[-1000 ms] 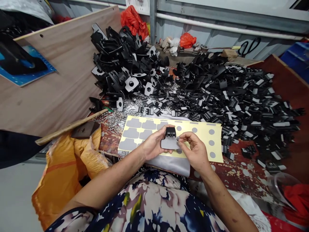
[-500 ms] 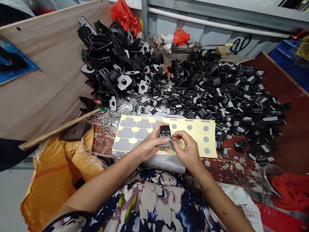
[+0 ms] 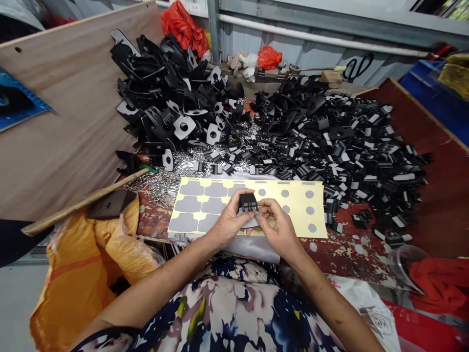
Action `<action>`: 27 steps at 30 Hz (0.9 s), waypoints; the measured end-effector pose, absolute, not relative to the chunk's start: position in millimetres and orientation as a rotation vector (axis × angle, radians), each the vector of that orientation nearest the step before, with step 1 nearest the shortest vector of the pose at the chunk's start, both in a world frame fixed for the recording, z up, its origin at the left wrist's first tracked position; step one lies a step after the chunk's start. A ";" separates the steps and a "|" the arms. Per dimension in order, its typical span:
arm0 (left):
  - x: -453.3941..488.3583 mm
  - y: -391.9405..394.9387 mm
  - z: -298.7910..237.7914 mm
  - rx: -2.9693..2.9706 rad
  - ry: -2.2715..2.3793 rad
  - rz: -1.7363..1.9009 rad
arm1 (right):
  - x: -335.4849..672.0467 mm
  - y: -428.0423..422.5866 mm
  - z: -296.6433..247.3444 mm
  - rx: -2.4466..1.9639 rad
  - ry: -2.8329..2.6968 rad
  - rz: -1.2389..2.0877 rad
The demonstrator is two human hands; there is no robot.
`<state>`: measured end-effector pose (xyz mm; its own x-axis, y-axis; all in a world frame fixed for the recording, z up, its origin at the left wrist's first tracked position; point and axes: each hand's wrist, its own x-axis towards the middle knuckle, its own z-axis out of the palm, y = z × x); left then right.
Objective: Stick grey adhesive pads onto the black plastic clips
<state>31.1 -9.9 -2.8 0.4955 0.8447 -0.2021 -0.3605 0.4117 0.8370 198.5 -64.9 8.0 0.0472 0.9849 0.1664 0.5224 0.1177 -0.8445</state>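
My left hand point(image 3: 229, 222) is closed around a black plastic clip point(image 3: 248, 201) with a hinge-like ridged edge, its thumb lying across a grey face on the near side. At the clip's right edge, the thumb and fingers of my right hand point(image 3: 276, 222) are pinched together on what looks like a thin grey sticker point(image 3: 257, 215); its outline is partly hidden by the fingertips. Beneath both hands lies a yellow backing sheet point(image 3: 298, 230) bearing grey die-cut stickers, large shaped ones at left and small round ones at right.
Large black clip parts with grey pads point(image 3: 146, 93) are heaped at the back left. Smaller black pieces point(image 3: 351, 156) cover the right. Loose metal pins point(image 3: 161, 181) lie between them. A wooden-handled tool point(image 3: 84, 200) rests at left, above an orange sack point(image 3: 73, 274). Boards flank both sides.
The clip has tilted in my left hand, so its black top shows more. My right fingertips have moved in against its near right edge. The whole view has shifted slightly.
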 end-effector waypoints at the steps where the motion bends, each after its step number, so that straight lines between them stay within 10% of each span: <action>1: 30.7 -9.9 0.6 0.770 0.675 0.823 | 196.9 -65.9 8.0 -1.528 -1.565 0.660; 27: -17.1 0.5 29.5 0.641 1.004 0.620 | 228.0 -78.8 -8.4 -1.816 -2.009 0.229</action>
<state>-17.1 0.5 29.5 0.4021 0.7260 -0.5579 -0.1735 0.6587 0.7321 228.0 -78.8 -8.4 -0.0582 0.9789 0.1958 0.9096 0.1328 -0.3936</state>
